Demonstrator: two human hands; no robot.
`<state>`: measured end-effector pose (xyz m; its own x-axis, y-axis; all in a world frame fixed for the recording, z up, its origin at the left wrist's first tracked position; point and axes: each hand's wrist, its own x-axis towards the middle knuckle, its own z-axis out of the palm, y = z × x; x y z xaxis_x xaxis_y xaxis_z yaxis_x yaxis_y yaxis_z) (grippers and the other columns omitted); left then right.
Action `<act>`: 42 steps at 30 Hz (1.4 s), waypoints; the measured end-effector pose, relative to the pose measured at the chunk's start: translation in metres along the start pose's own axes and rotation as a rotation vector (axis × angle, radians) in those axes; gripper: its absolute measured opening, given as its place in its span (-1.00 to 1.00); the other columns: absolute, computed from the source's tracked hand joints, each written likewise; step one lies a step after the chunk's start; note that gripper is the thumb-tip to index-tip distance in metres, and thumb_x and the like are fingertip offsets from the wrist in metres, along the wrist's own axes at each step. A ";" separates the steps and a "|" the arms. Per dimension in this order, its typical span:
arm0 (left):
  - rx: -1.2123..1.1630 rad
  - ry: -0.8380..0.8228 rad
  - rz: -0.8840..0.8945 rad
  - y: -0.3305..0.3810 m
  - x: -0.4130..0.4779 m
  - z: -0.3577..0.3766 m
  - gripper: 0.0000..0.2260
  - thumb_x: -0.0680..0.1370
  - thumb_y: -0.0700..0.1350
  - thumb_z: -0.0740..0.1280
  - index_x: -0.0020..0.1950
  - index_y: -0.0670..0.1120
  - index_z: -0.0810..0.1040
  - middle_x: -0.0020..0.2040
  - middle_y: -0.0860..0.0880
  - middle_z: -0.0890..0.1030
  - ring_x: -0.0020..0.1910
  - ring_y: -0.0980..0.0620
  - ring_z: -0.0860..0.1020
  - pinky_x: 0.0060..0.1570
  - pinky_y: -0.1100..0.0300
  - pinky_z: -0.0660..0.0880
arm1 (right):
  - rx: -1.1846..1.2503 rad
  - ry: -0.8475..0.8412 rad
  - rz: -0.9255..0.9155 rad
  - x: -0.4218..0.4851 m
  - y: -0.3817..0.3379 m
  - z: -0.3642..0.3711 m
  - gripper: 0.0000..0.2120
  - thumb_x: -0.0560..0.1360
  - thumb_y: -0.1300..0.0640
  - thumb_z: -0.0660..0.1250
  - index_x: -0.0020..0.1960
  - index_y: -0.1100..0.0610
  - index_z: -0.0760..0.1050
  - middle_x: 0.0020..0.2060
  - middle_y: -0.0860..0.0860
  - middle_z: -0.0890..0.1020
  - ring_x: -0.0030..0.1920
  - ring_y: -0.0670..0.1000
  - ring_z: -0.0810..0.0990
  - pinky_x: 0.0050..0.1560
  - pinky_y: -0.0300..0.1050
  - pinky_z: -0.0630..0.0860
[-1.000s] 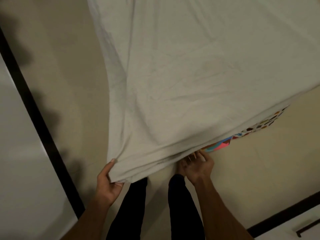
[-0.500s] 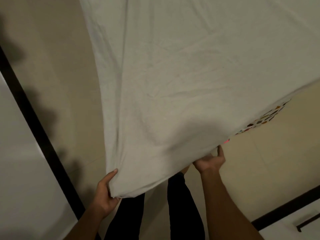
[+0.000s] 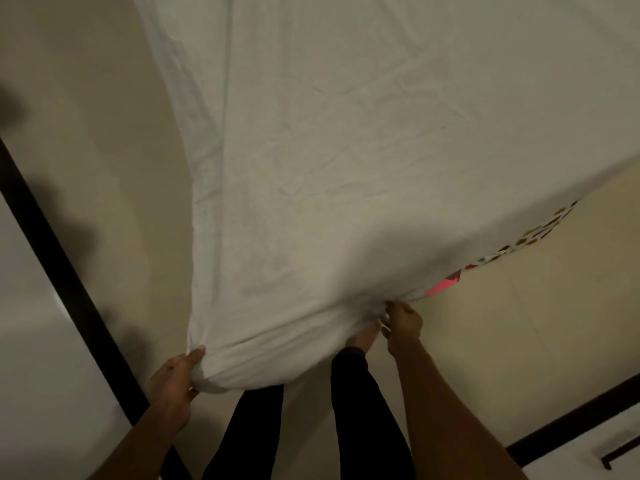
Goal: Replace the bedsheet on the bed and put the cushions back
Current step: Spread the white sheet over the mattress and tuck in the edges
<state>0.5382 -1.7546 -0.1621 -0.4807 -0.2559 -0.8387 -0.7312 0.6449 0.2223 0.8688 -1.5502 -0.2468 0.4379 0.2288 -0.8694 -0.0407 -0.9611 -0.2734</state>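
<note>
1. At the near end of the white sheet (image 3: pixel 346 168), the left hand (image 3: pixel 173 379) held the corner tight. Its thumb lay on top and its fingers were tucked under.
2. The right hand (image 3: pixel 401 320) pinched the sheet's near edge a bit further right, with its fingers curled on the fold.
3. Between the two hands the sheet bunched up in a soft roll (it looked puffy there). Long creases ran up and away from the left corner.
4. The rest of the sheet spread out wide and filled most of the top of the view.
5. Under its right edge a bright cloth (image 3: pixel 540 233) with pink and brown spots peeked out.
6. The person's legs (image 3: pixel 360 410) in black stood on the pale floor (image 3: pixel 519 341), and one bare foot (image 3: pixel 362 339) showed just beside the right hand.
7. A dark strip (image 3: pixel 69 289) ran along the floor's left side.
</note>
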 end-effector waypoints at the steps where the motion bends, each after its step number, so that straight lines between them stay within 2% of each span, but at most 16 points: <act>1: 0.008 0.042 0.054 0.002 0.002 0.004 -0.84 0.51 -0.19 0.53 -0.02 -0.14 0.58 -0.09 -0.10 0.60 -0.07 -0.11 0.57 -0.15 0.06 0.52 | 0.048 -0.073 -0.012 0.001 -0.001 0.016 -0.65 0.52 0.13 0.45 0.28 0.16 0.54 -0.21 0.10 0.64 -0.30 0.09 0.60 -0.27 -0.07 0.52; 4: 0.059 0.166 0.202 0.012 0.000 0.018 -0.79 0.55 -0.20 0.50 0.16 -0.16 0.59 -0.07 -0.15 0.58 -0.21 -0.04 0.50 -0.17 0.09 0.47 | 0.240 -0.179 -0.050 -0.017 -0.018 0.043 -0.71 0.63 0.15 0.32 0.32 0.00 0.41 -0.11 0.12 0.62 -0.24 0.09 0.62 -0.14 0.05 0.64; 7: 0.101 0.204 0.161 0.021 -0.002 0.039 -0.56 0.52 -0.18 0.52 0.37 -0.13 0.53 0.19 -0.25 0.60 0.00 -0.16 0.59 0.04 -0.03 0.55 | 0.383 -0.236 0.008 -0.019 -0.037 0.039 -0.66 0.47 -0.04 0.40 0.22 0.03 0.57 0.00 0.11 0.61 -0.13 0.15 0.59 -0.12 0.06 0.60; 9: 0.142 0.067 0.109 0.034 -0.021 0.063 -0.67 0.56 -0.12 0.47 0.30 -0.10 0.57 0.24 -0.18 0.59 0.08 -0.16 0.56 0.04 -0.10 0.56 | 0.410 -0.293 0.072 -0.013 -0.051 0.033 -0.68 0.49 -0.13 0.36 0.13 0.04 0.62 -0.02 0.10 0.63 -0.10 0.16 0.57 0.01 0.08 0.55; 11: 0.128 -0.209 -0.009 0.046 -0.046 0.095 -0.81 0.64 -0.01 0.36 0.21 -0.05 0.61 0.20 -0.12 0.61 0.16 -0.15 0.58 0.15 -0.16 0.56 | 0.455 -0.337 0.089 -0.011 -0.061 0.028 -0.66 0.61 -0.11 0.26 0.29 0.00 0.61 0.11 0.12 0.68 0.08 0.20 0.62 0.25 0.21 0.55; 13: 0.086 -0.471 -0.147 0.055 -0.067 0.129 -0.74 0.65 0.16 0.30 0.19 0.02 0.59 0.19 -0.12 0.62 0.23 -0.18 0.60 0.28 -0.29 0.51 | 0.513 -0.343 0.107 -0.009 -0.064 0.025 -0.65 0.64 -0.08 0.23 0.33 0.02 0.58 0.13 0.12 0.67 0.11 0.19 0.61 0.34 0.23 0.51; 15: -0.009 -0.574 -0.227 0.059 -0.076 0.157 -0.67 0.60 0.24 0.32 0.12 0.00 0.61 0.10 -0.11 0.61 0.16 -0.17 0.59 0.30 -0.32 0.49 | 0.538 -0.346 0.124 -0.012 -0.063 0.027 -0.69 0.63 -0.09 0.24 0.23 0.04 0.59 0.06 0.12 0.67 0.00 0.16 0.61 0.29 0.17 0.54; 17: -0.065 -0.603 -0.254 0.061 -0.078 0.180 -0.68 0.54 0.24 0.37 -0.03 0.00 0.65 0.00 -0.07 0.63 0.02 -0.15 0.58 0.17 -0.19 0.54 | 0.545 -0.345 0.157 -0.015 -0.059 0.032 -0.70 0.60 -0.12 0.25 0.15 0.03 0.61 0.02 0.10 0.65 -0.07 0.13 0.58 0.11 0.05 0.59; 20: -0.119 -0.615 -0.223 0.056 -0.069 0.193 -0.65 0.53 0.25 0.36 0.03 0.01 0.73 0.07 -0.05 0.73 0.02 -0.18 0.66 -0.08 -0.08 0.61 | 0.569 -0.392 0.172 -0.016 -0.050 0.046 -0.63 0.62 -0.18 0.23 0.22 0.03 0.63 0.08 0.04 0.72 0.00 0.09 0.65 -0.12 -0.09 0.64; 24: -0.148 -0.568 -0.283 0.048 -0.043 0.184 -0.63 0.25 0.20 0.58 -0.11 0.07 0.58 -0.06 0.04 0.53 -0.08 -0.10 0.51 -0.10 0.01 0.55 | 0.591 -0.382 0.166 -0.024 -0.039 0.054 -0.74 0.55 -0.19 0.29 -0.02 -0.01 0.58 -0.26 -0.05 0.63 -0.38 -0.04 0.53 -0.39 -0.24 0.49; 28: -0.124 -0.625 -0.347 0.052 -0.063 0.181 -0.62 0.61 0.17 0.23 -0.02 -0.06 0.72 -0.02 -0.10 0.71 -0.12 -0.21 0.68 -0.24 -0.04 0.63 | 0.650 -0.408 0.204 -0.037 -0.028 0.053 -0.58 0.18 -0.25 0.56 -0.11 -0.01 0.61 -0.24 -0.03 0.64 -0.31 0.01 0.52 -0.25 -0.18 0.45; 31: -0.144 -0.681 -0.344 0.058 -0.080 0.186 -0.61 0.60 0.19 0.22 0.00 -0.07 0.69 -0.09 -0.11 0.69 -0.22 -0.21 0.66 -0.22 0.02 0.60 | 0.681 -0.431 0.234 -0.059 -0.041 0.050 -0.64 0.53 -0.21 0.30 0.11 0.01 0.66 0.02 0.02 0.75 -0.05 0.10 0.71 -0.10 -0.05 0.63; 34: -0.169 -0.664 -0.365 0.059 -0.091 0.186 -0.62 0.64 0.22 0.18 0.07 -0.06 0.60 -0.15 -0.11 0.64 -0.29 -0.18 0.62 -0.34 0.07 0.58 | 0.727 -0.487 0.243 -0.072 -0.044 0.052 -0.49 0.50 -0.26 0.38 0.32 0.02 0.61 0.16 0.01 0.72 0.13 0.14 0.68 0.00 0.05 0.63; 37: -0.178 -0.703 -0.370 0.057 -0.106 0.178 -0.60 0.67 0.15 0.17 -0.03 -0.12 0.63 -0.23 -0.14 0.65 -0.38 -0.15 0.62 -0.43 0.11 0.58 | 0.760 -0.482 0.238 -0.078 -0.043 0.055 -0.36 0.44 -0.20 0.51 0.45 0.04 0.54 0.33 0.05 0.63 0.34 0.22 0.58 0.28 0.22 0.52; 39: -0.210 -0.707 -0.360 0.053 -0.106 0.177 -0.66 0.60 0.13 0.27 -0.06 -0.12 0.63 -0.19 -0.13 0.64 -0.31 -0.15 0.61 -0.32 0.10 0.59 | 0.799 -0.518 0.239 -0.079 -0.041 0.058 -0.37 0.47 -0.15 0.52 0.48 0.00 0.51 0.39 0.05 0.59 0.44 0.23 0.49 0.37 0.28 0.43; 42: -0.252 -0.677 -0.480 0.057 -0.101 0.181 -0.67 0.47 0.13 0.39 0.06 -0.09 0.61 0.02 -0.10 0.62 -0.06 -0.16 0.57 0.29 0.00 0.43 | 0.655 -0.596 0.144 -0.075 -0.040 0.059 -0.54 0.28 -0.16 0.54 0.15 -0.06 0.73 0.11 0.00 0.75 0.18 0.13 0.70 0.12 0.15 0.66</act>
<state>0.6324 -1.5616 -0.1542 0.2404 0.0762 -0.9677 -0.9050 0.3782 -0.1950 0.7847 -1.5198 -0.1951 -0.1422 0.3309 -0.9329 -0.6434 -0.7471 -0.1669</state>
